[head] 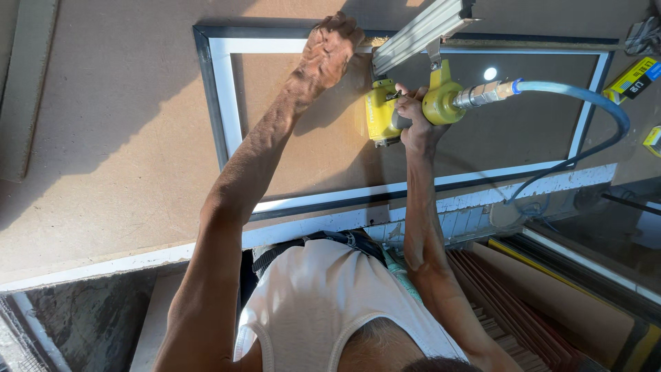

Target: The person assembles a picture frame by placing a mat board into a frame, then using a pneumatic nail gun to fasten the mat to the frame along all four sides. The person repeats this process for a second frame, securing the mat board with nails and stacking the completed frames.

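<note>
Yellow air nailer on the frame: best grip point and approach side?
Grip the handle of the yellow pneumatic nailer, where the right hand wraps it now. Come from the near, worker's side: the blue air hose leaves the handle's end to the right, the magazine runs away beyond, and the left hand presses on the far rail of the frame to the left.

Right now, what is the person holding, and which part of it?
The right hand grips the yellow air nail gun by its handle, between the body and the hose end. The left hand holds nothing; it presses flat on the frame.
</note>
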{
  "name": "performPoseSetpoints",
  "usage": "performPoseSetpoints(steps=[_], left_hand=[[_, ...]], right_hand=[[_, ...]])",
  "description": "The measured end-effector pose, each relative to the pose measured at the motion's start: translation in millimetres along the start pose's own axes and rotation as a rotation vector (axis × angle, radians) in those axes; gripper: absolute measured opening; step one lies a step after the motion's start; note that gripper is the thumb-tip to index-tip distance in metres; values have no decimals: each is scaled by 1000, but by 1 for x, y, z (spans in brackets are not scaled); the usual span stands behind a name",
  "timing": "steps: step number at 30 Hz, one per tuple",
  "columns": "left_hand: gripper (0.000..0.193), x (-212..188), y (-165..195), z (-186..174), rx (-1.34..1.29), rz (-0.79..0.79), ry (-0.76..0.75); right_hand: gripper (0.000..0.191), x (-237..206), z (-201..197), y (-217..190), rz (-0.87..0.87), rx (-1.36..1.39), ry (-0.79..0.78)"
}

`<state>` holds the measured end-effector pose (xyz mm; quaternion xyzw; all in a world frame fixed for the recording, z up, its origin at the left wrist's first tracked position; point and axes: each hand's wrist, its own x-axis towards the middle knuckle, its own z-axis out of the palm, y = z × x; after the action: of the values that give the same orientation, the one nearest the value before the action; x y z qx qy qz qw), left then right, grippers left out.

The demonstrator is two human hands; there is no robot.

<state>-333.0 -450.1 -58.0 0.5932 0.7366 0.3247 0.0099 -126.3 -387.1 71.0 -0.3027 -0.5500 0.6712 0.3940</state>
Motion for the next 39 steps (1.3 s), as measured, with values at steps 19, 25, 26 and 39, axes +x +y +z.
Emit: performPoseSetpoints(steps=[19,25,26,39], left_hand=[[39,0,6,3,78,-17,4],[34,0,5,-6,10,-52,-58],[34,-1,5,-7,-11,-51,-49],[46,40,-130,-87,76,-172,2]], right_hand=[[20,-8,-5,7,-43,1,15],[25,-9,-3,10,2,15,57],[25,-8,-2,10,-5,12,60],[22,-6,0,9,-34,-18,7]])
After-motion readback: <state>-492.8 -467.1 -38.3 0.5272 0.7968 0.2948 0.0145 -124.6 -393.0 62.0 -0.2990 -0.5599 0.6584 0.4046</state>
